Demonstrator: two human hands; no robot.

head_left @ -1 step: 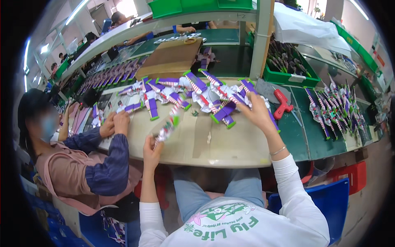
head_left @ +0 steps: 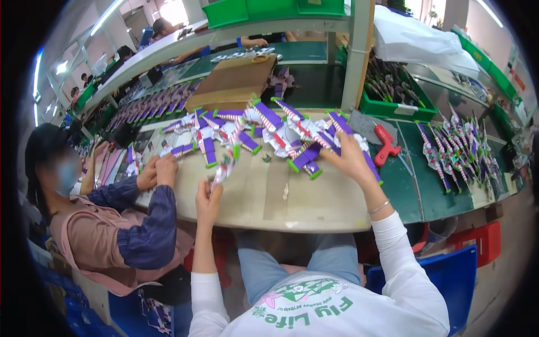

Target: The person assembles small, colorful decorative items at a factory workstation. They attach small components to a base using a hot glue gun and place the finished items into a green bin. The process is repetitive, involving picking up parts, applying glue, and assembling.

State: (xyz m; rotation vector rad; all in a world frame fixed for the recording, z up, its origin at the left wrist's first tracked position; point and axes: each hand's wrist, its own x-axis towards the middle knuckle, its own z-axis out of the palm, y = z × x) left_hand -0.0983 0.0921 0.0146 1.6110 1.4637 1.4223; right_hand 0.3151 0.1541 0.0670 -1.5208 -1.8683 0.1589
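Observation:
My left hand (head_left: pixel 207 200) is closed round the lower end of a winged toy piece (head_left: pixel 226 167), white with red stripes and a green tip. It is held up over the table's near part and is blurred by motion. At the right end of a loose heap of similar purple-winged toy pieces (head_left: pixel 266 115), my right hand (head_left: pixel 349 153) grips a purple wing with thumb and fingers. The heap's pieces have green tips and red-and-white striped edges, and lie overlapping across the middle of the pale tabletop (head_left: pixel 314 202).
A red glue gun (head_left: pixel 386 145) lies right of my right hand. Beyond it, more toy pieces (head_left: pixel 460 149) are bunched on the green surface. A green crate (head_left: pixel 400 106) stands behind a post (head_left: pixel 357 56). A co-worker (head_left: pixel 112 219) sits close at my left, hands on the table.
The toy piece in my left hand has swung a little to the left and stands more upright. My right hand stays at the heap's right end with hardly any shift.

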